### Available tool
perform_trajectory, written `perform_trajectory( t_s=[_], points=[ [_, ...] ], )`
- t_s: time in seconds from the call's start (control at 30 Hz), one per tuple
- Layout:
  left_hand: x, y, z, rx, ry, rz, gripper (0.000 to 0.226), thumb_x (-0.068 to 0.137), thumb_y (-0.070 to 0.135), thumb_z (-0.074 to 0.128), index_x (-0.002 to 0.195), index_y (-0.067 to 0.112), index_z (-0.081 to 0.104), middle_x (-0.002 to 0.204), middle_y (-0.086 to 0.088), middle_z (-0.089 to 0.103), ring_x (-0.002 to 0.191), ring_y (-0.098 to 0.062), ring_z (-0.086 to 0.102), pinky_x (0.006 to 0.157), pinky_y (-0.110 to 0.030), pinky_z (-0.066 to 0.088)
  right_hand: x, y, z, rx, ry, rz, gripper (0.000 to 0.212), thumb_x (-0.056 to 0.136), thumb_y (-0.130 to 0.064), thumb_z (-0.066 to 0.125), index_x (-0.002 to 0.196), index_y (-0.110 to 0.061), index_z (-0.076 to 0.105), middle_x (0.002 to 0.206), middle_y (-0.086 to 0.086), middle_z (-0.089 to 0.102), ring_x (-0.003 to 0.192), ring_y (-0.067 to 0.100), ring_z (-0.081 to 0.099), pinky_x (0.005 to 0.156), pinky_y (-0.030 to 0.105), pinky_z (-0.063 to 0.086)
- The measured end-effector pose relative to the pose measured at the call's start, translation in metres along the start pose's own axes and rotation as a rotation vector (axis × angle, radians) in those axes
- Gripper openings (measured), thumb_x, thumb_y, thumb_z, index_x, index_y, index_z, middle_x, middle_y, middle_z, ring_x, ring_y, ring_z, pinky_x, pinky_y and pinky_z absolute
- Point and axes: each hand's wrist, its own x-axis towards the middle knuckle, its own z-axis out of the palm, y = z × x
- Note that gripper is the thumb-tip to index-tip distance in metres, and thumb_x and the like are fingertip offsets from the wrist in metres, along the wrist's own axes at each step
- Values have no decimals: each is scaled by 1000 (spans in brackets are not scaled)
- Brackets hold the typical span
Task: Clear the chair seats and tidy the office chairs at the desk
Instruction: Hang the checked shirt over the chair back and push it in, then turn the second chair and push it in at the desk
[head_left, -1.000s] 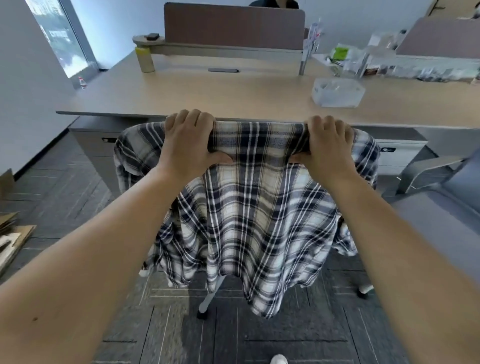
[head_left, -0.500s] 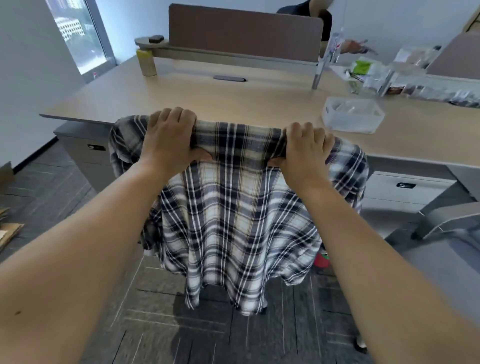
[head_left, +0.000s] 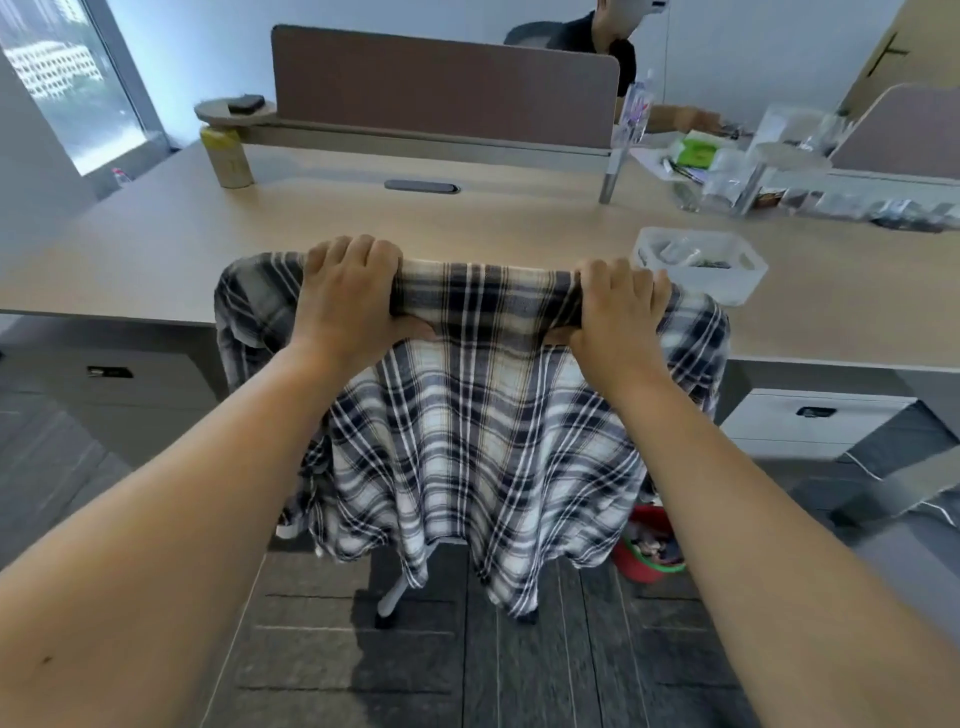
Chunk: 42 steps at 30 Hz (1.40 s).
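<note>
Now closer to the desk, shirt-draped chair.

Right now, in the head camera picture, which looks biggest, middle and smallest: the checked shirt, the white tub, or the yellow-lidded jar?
1. checked shirt, nearest the camera
2. white tub
3. yellow-lidded jar, farthest, so unsure

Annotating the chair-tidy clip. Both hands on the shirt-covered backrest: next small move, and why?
Probably roll the chair forward until it tucks under the desk. Left hand and right hand both clamp the backrest top through the plaid shirt, the chair faces the desk edge, and the space under the desk ahead looks open.
</note>
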Motion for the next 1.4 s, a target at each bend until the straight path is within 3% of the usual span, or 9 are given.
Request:
perform_trajectory(
  t_s=[0.3, 0.43, 0.57, 0.7, 0.77, 0.83, 1.03, 1.2, 1.4],
  points=[
    [48, -16, 23, -49, 36, 66, 69, 62, 43, 78, 105, -7, 55, 109, -26, 58, 106, -39, 49, 97, -46, 31, 49, 5, 14, -4, -16, 25, 46, 80, 6, 51, 123, -2, 39, 126, 19, 39, 121, 35, 31, 118, 49, 4],
    [47, -18, 23, -28, 28, 92, 71, 63, 44, 77, 108, -7, 54, 111, -26, 58, 106, -40, 50, 99, -49, 34, 50, 8, 16, -3, -16, 7, 49, 85, -12, 61, 128, -4, 37, 129, 17, 39, 125, 34, 30, 119, 51, 2],
    [36, -7, 23, -17, 1, 84, 78, 74, 42, 70, 132, 1, 38, 134, -20, 44, 126, -36, 37, 111, -45, 21, 44, 11, 18, -9, 10, 0, 61, 85, -22, 63, 136, -9, 32, 138, 17, 37, 133, 34, 27, 120, 49, 5],
    [11, 21, 28, 11, -2, 151, 77, 85, 25, 60, 146, 9, 15, 154, -14, 18, 144, -32, 9, 119, -45, 1, 17, 20, 12, 78, -5, 46, 71, 89, -20, 57, 146, -13, 15, 153, 18, 13, 143, 33, 8, 119, 45, 15],
    [-5, 43, 31, -3, -35, 209, 71, 87, 19, 56, 146, 10, 18, 156, -14, 12, 145, -32, 5, 119, -45, 1, -8, 34, 6, 104, -61, 128, 68, 92, -22, 54, 147, -15, 14, 156, 15, 7, 144, 32, 6, 117, 45, 20],
    [-19, 68, 34, -22, -110, 278, 60, 88, 18, 54, 142, 9, 30, 155, -14, 19, 144, -31, 12, 119, -44, 7, -37, 57, 0, 74, -147, 208, 59, 93, -23, 51, 144, -13, 23, 153, 14, 18, 141, 32, 16, 113, 45, 27],
    [-62, 176, 46, 5, -477, 521, 33, 93, 24, 44, 119, 6, 55, 122, -15, 60, 108, -32, 57, 91, -42, 50, -151, 150, -35, 42, -226, 468, 40, 94, -23, 49, 129, -5, 47, 135, 18, 47, 123, 34, 45, 101, 43, 42],
    [-129, 283, 52, -122, -559, 689, 31, 92, 24, 44, 117, 9, 56, 121, -14, 59, 109, -32, 56, 88, -39, 48, -269, 227, -76, 48, -163, 702, 30, 89, -18, 51, 114, -3, 59, 124, 20, 59, 112, 35, 55, 92, 42, 48],
    [-216, 409, 55, -243, -648, 828, 32, 91, 23, 48, 114, 4, 57, 123, -14, 60, 113, -30, 54, 92, -40, 48, -409, 302, -122, 38, -122, 951, 32, 91, -19, 51, 119, -5, 57, 126, 16, 60, 115, 35, 55, 94, 42, 48]
  ],
)
